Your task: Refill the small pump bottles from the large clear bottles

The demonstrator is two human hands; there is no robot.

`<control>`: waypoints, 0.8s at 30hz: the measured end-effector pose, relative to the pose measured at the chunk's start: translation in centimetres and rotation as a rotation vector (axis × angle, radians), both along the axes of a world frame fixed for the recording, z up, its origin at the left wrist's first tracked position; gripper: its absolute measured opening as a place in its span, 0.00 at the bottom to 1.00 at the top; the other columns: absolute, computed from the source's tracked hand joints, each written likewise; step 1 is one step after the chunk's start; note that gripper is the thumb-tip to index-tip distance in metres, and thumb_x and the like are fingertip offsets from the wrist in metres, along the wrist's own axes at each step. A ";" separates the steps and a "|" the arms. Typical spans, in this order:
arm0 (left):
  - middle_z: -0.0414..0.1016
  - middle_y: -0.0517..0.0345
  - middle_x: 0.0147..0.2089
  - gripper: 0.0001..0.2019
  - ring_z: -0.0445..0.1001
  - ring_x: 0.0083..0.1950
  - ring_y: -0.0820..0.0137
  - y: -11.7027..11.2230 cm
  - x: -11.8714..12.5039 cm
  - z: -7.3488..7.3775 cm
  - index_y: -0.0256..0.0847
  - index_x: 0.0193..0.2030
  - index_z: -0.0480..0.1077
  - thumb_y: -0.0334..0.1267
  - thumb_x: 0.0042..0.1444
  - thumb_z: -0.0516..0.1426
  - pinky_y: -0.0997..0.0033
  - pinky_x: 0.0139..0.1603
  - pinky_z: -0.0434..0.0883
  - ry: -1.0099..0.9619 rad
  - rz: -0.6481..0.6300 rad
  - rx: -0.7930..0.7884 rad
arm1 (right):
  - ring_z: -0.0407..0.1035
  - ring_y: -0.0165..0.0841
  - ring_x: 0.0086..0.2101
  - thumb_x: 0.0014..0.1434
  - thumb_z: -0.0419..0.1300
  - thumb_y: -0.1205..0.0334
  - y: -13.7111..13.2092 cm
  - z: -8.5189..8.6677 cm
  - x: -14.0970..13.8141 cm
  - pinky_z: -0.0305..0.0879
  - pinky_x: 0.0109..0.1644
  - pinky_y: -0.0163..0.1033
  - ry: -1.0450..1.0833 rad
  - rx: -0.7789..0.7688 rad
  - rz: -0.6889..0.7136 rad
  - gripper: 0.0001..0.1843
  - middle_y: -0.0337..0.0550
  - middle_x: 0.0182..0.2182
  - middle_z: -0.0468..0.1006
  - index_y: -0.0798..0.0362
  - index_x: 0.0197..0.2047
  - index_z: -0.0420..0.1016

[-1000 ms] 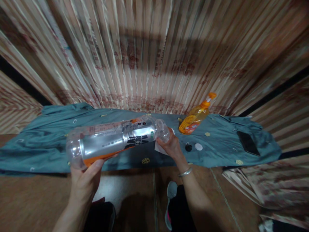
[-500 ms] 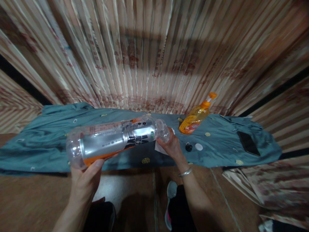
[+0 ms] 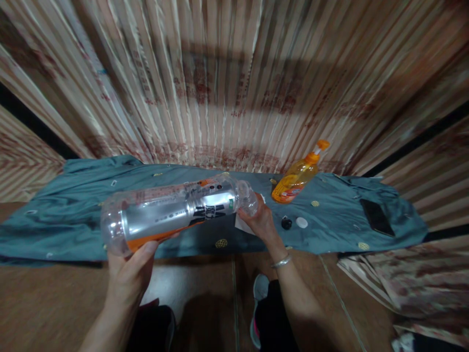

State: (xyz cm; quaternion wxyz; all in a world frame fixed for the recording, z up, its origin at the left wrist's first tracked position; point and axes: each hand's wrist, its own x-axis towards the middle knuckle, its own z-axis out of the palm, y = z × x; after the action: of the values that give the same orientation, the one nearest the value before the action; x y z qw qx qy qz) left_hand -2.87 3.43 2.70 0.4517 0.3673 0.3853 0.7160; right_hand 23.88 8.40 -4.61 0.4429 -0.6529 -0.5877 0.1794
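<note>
A large clear plastic bottle (image 3: 176,210) with a silver and orange label lies nearly level across my view, held up above the cloth. My left hand (image 3: 130,269) is closed round its wide base from below, thumb on the near side. At the other end, my right hand (image 3: 260,215) grips the clear neck end; most of its fingers are hidden behind it. A white paper-like piece (image 3: 245,226) shows under my right hand; I cannot tell whether the hand touches it.
A teal cloth (image 3: 73,210) covers the long narrow table. Right of my hands stand an orange pump bottle (image 3: 293,181), a small black object (image 3: 286,223) and a white disc (image 3: 302,223). A black phone (image 3: 376,217) lies further right. Pleated curtains (image 3: 220,88) hang behind.
</note>
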 end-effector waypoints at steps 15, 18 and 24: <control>0.83 0.57 0.42 0.32 0.81 0.38 0.63 -0.1 0.1 0.1 0.47 0.52 0.75 0.38 0.36 0.72 0.62 0.36 0.83 -0.001 -0.018 -0.002 | 0.78 0.43 0.45 0.50 0.67 0.53 -0.1 0.0 0.0 0.74 0.50 0.48 0.002 0.013 0.005 0.33 0.47 0.46 0.81 0.52 0.58 0.68; 0.83 0.55 0.44 0.32 0.81 0.38 0.64 0.0 0.0 -0.1 0.48 0.53 0.74 0.38 0.37 0.72 0.63 0.36 0.82 0.013 -0.018 0.017 | 0.78 0.42 0.45 0.50 0.67 0.52 -0.1 0.0 0.0 0.74 0.50 0.48 -0.003 0.019 0.006 0.33 0.47 0.47 0.81 0.52 0.58 0.68; 0.81 0.53 0.51 0.33 0.81 0.37 0.65 0.0 0.0 -0.2 0.50 0.55 0.73 0.38 0.37 0.72 0.62 0.35 0.83 0.025 -0.014 0.035 | 0.77 0.43 0.46 0.51 0.67 0.52 -0.1 -0.1 0.1 0.73 0.51 0.47 0.001 0.016 0.012 0.34 0.47 0.47 0.81 0.52 0.59 0.67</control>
State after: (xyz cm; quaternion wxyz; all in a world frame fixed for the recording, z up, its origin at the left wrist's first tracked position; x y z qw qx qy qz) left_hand -2.92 3.45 2.51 0.4455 0.3868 0.3756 0.7148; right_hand 23.99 8.29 -4.66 0.4473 -0.6458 -0.5927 0.1778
